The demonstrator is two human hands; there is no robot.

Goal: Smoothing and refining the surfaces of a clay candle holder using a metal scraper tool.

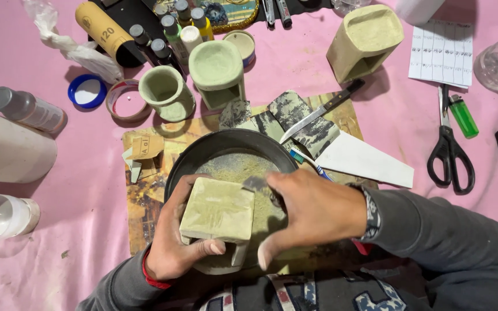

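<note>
My left hand (171,242) grips a pale green, square clay block (217,210) over a dark round pan (203,151) that holds greenish dust. Thumb and fingers wrap its lower left corner. My right hand (312,210) presses a small grey piece of sandpaper (256,184) against the block's upper right edge, fingers curled over it. Both sleeves are grey.
Three similar green clay pieces stand behind: a round cup (165,92), a burner shape (217,72), a square one (364,40). A knife (318,112), sandpaper scraps (295,115), scissors (448,152), a green lighter (463,115), paint bottles (174,29), a tape ring (125,99), a white jar (4,216) and a wooden board (145,190) surround the pan.
</note>
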